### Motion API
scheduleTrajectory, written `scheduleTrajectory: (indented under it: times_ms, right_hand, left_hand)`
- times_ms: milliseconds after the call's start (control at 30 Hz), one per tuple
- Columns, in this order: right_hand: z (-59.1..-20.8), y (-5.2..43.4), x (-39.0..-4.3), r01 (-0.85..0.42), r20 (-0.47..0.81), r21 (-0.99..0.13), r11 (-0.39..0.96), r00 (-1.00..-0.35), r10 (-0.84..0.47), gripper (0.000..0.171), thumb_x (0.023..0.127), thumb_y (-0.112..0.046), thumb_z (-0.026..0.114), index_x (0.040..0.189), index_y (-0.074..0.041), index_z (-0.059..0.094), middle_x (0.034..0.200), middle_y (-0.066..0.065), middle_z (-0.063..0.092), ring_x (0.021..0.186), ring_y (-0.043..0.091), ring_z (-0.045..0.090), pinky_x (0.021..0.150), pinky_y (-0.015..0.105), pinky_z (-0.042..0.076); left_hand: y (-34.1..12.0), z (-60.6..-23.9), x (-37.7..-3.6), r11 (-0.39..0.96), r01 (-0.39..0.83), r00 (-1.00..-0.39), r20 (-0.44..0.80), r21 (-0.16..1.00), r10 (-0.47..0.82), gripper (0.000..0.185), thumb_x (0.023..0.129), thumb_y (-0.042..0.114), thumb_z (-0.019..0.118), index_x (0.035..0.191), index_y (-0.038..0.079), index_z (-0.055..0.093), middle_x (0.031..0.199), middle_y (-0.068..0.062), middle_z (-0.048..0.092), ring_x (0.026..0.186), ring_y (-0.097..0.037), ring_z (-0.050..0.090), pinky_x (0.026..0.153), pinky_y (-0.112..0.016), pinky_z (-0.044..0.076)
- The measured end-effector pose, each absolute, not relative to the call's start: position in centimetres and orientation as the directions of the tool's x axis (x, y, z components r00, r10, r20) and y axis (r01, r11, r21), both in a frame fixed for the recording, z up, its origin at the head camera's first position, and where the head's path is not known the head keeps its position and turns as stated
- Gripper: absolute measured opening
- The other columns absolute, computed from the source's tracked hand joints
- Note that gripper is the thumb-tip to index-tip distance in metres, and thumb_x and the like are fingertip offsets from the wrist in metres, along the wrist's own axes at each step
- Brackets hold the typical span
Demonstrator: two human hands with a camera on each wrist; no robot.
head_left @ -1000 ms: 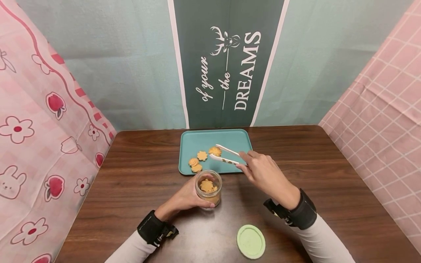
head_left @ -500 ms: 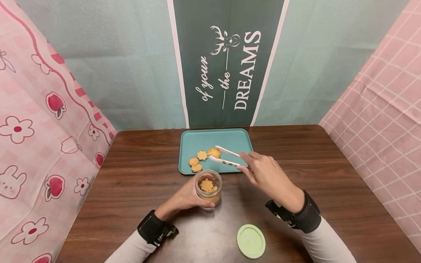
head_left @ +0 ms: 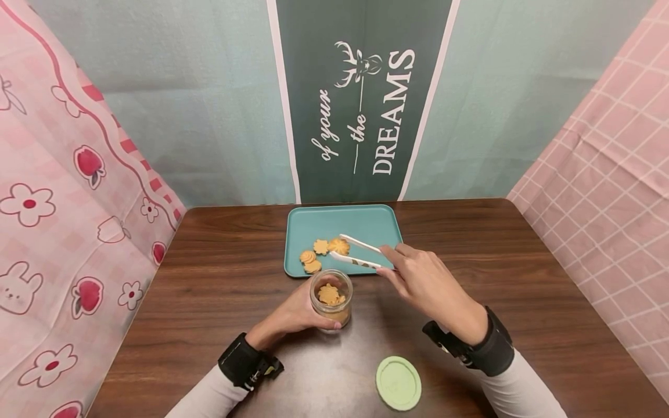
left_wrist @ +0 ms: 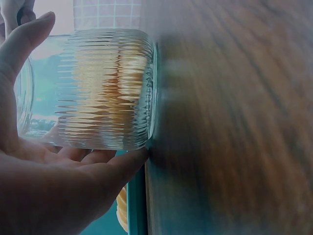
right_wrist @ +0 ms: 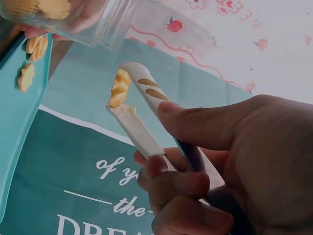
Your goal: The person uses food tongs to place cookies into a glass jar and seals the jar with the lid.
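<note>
Wooden table (head_left: 219, 290) carried a teal tray (head_left: 366, 220) at its far middle, and a ribbed glass jar (head_left: 331, 298) stood just in front of the tray's near edge. A pale green lid (head_left: 399, 383) lay nearer the person, well apart from the jar.

Left hand (head_left: 292, 313) was wrapped round the jar from the left, fingers curled on the glass, the mouth upward with cookies inside.

Right hand (head_left: 425, 281) pinched white tongs (head_left: 358, 253) between thumb and fingers. Their long axis ran left and slightly away from the hand, tips over the tray.

The tips were closed on a flower-shaped cookie (head_left: 340, 246); the right wrist view showed it edge-on between both blades (right_wrist: 119, 88). The jar mouth lay toward the person and a little left of that cookie, near it. Three loose cookies (head_left: 312, 258) rested on the tray, left of the tips.
</note>
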State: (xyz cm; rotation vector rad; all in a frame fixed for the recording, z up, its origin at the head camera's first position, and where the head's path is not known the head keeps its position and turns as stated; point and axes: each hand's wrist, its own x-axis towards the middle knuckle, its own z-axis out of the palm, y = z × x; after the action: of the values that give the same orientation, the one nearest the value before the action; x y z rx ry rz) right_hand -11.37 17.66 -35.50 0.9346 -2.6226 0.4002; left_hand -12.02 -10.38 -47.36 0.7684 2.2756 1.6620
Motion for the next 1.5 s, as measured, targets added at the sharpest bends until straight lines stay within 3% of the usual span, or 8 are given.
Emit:
scheduleTrajectory:
  times_ms: [667,1167,1500]
  right_hand:
    - [-34.3,17.7,-9.6,-0.699,0.440,-0.131,0.703,-0.677,-0.590,0.033,0.094,-0.018,0.081,0.122,-0.003,0.072,0.081,0.001,0.061,0.055,0.004,0.043,0.050,0.023,0.037]
    - [-34.0,17.8,-8.6,-0.738,0.462,-0.129,0.662,-0.635,-0.619,0.033,0.091,-0.016,0.083,0.120,-0.006,0.072,0.078,-0.005,0.052,0.054,0.001,0.040,0.049,0.019,0.034]
    - [-34.0,17.9,-8.1,-0.750,0.443,-0.120,0.650,-0.627,-0.641,0.025,0.098,-0.026,0.075,0.116,-0.009,0.070,0.077,-0.007,0.047,0.052,-0.001,0.036,0.048,0.017,0.029]
  left_hand:
    - [-10.3,-47.3,-12.0,0.206,0.269,-0.832,0.119,0.941,0.542,0.082,0.071,0.015,0.099,0.140,0.009,0.057,0.134,-0.006,0.065,0.129,-0.024,0.057,0.115,-0.038,0.042]
    - [-10.5,-47.2,-11.7,0.250,0.240,-0.851,0.079,0.938,0.520,0.085,0.070,0.019,0.100,0.141,0.008,0.053,0.131,-0.007,0.066,0.121,-0.024,0.062,0.107,-0.037,0.049]
    - [-10.4,-47.1,-11.6,0.266,0.199,-0.861,0.039,0.943,0.507,0.096,0.071,0.018,0.099,0.149,0.006,0.045,0.132,-0.012,0.066,0.118,-0.023,0.063,0.106,-0.036,0.050]
